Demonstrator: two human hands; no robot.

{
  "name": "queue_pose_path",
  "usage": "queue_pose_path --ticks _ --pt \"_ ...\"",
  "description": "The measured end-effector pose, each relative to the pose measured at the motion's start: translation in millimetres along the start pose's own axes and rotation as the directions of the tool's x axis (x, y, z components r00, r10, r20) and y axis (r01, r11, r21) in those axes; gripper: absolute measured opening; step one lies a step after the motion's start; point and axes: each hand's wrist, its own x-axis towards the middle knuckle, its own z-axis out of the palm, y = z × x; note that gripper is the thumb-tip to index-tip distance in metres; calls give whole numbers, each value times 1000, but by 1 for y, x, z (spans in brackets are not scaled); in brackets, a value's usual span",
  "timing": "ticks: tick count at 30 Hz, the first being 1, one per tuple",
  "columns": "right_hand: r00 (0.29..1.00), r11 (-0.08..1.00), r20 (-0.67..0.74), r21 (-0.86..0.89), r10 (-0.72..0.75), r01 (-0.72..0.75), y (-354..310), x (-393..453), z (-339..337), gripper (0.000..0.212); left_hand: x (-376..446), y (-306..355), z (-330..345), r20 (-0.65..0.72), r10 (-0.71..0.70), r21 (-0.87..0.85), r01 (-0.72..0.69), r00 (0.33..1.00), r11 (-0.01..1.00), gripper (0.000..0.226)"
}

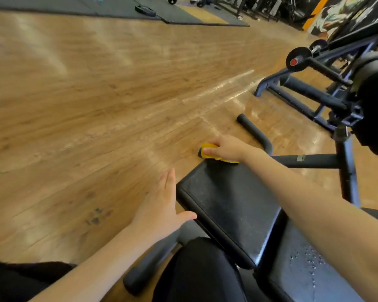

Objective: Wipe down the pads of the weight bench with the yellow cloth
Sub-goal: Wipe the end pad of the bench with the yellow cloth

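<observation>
The black seat pad (225,205) of the weight bench lies in front of me at lower centre. A second black pad (301,271) with water droplets on it adjoins it at the lower right. My right hand (226,148) presses the yellow cloth (210,153) onto the far end of the seat pad, fingers closed over it. My left hand (162,205) hovers flat beside the pad's left edge, fingers apart and holding nothing, its thumb near the pad's near corner.
Wooden floor (85,105) spreads to the left. Black bench handles (255,131) and a frame tube (307,161) stand beyond the pad. Another machine's frame (310,92) occupies the right. A weight plate (145,9) lies on dark mats at the top. My dark-trousered knee (196,271) is at the bottom.
</observation>
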Motion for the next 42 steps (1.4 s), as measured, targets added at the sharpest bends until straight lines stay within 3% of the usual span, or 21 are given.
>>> queue_pose_path --ticks 4,6,8,11,14,16,19,23,26,29,32,36,40,42 --pt "926 930 116 -33 -360 366 -57 -27 35 38 5 -5 6 10 -45 -59 45 999 997 105" --pt "905 908 87 -16 -416 419 -58 -32 39 36 5 -4 6 -4 -62 -113 61 998 992 105" --pt "934 936 63 22 -352 351 -36 -27 30 37 3 -3 6 24 -85 -121 87 996 989 106" --pt "992 989 -67 95 -108 114 10 -11 9 25 -3 -3 6 73 -70 -90 76 995 993 104" --pt "991 996 -130 82 34 -23 24 4 8 36 -5 -5 8 93 -71 -131 83 993 988 103" --pt "987 1000 -158 -2 -11 11 8 1 20 36 -4 -5 8 86 -93 -152 106 992 983 104" --pt "971 981 -141 6 -193 195 -31 -26 42 22 -5 -3 8 45 -96 -174 103 994 979 110" --pt "886 902 -187 3 -424 432 -52 -52 54 26 -3 -1 9 21 -82 -215 85 996 973 112" --pt "909 903 -126 119 -398 412 -32 -47 43 29 -4 0 9 32 -13 -174 18 999 985 106" --pt "970 966 -166 161 -178 205 4 -28 28 39 -8 0 8 59 12 -121 -5 998 993 103" --pt "970 981 -240 172 -43 86 16 -17 26 30 -8 -1 8 47 20 -111 -15 999 994 103" --pt "953 971 -233 98 -192 219 -28 -31 48 23 -10 0 9 17 7 -120 -5 1000 993 105" --pt "875 897 -242 40 -419 440 -49 -56 60 18 -8 1 9 -26 48 -179 -52 998 982 105" --pt "895 906 -207 76 -395 417 -42 -55 54 20 -9 0 9 -14 51 -182 -53 999 982 106"
